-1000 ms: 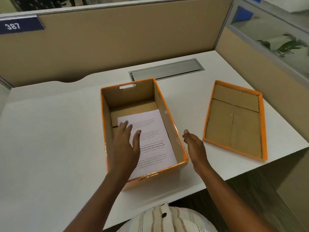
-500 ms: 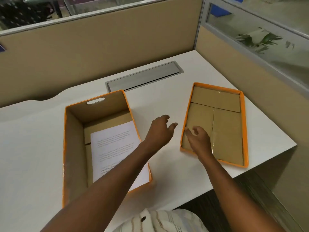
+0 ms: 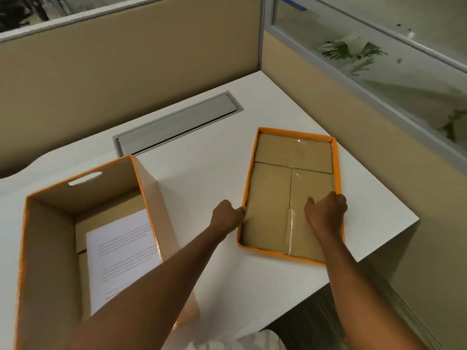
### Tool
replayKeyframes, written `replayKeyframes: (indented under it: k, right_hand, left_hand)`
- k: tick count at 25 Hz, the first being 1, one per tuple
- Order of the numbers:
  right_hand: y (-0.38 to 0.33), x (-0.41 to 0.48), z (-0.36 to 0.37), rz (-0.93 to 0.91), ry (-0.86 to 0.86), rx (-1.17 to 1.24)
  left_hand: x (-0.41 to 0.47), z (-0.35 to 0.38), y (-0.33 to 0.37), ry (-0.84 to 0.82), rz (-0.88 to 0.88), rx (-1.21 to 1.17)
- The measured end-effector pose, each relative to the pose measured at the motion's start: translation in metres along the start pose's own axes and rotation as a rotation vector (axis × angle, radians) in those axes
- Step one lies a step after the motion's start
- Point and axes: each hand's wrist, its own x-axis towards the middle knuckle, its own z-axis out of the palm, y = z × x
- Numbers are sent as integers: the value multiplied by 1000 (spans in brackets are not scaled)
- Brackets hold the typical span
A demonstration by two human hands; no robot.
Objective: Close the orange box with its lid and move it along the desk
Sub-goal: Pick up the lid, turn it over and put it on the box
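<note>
The orange box (image 3: 38, 248) stands open on the left of the white desk, with a printed sheet (image 3: 121, 253) lying on its cardboard floor. Its orange-rimmed lid (image 3: 275, 188) lies upside down on the desk to the right, brown inside facing up. My left hand (image 3: 226, 218) grips the lid's left rim, fingers curled around the edge. My right hand (image 3: 326, 210) is closed on the lid's right rim, thumb inside the lid. Both forearms reach across the desk, the left one passing over the box's near right corner.
A grey metal cable flap (image 3: 177, 122) is set into the desk (image 3: 202, 173) behind the box and lid. Beige partition walls (image 3: 126, 59) close the back and right sides. The desk's right edge (image 3: 394, 233) runs just beyond the lid, with dark floor below.
Both hands left the box area and moved right to the lid, closing on its left and right rims. The view has swung right, so the box now sits further left.
</note>
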Motion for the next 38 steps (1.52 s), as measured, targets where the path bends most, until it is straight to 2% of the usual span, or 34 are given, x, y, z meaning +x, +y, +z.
replayKeyframes:
  k: [5,12,17,22,26,29,32,35,38]
  right_hand:
    - [12,17,-2,77,88,-58]
    - [15,28,-4,154,-54,-24]
    - [2,23,-9,220,-83,99]
    - [-20,8,-25,83,-89,176]
    - [-44,-12,-49,-58,-116,301]
    - [-59,-21,-80,-179,-274,399]
    - [-72,-29,-117,-344,-662,709]
    - [-82,-41,-132,-237,-874,1031]
    - [-95,-57,-133,-170,-892,1044]
  left_hand:
    - [15,14,0,36,11,15]
    - [13,24,13,-47,-10,-140]
    - [9,14,9,74,-1,-169]
    - [-13,-10,3,262,56,-175]
    - [-37,-28,-1,381,84,-284]
    - [-51,-47,-5,423,96,-382]
    - [-66,-70,-7,418,72,-481]
    - [-83,-86,-6,389,40,-529]
    - [-94,-100,-15,354,33,-526]
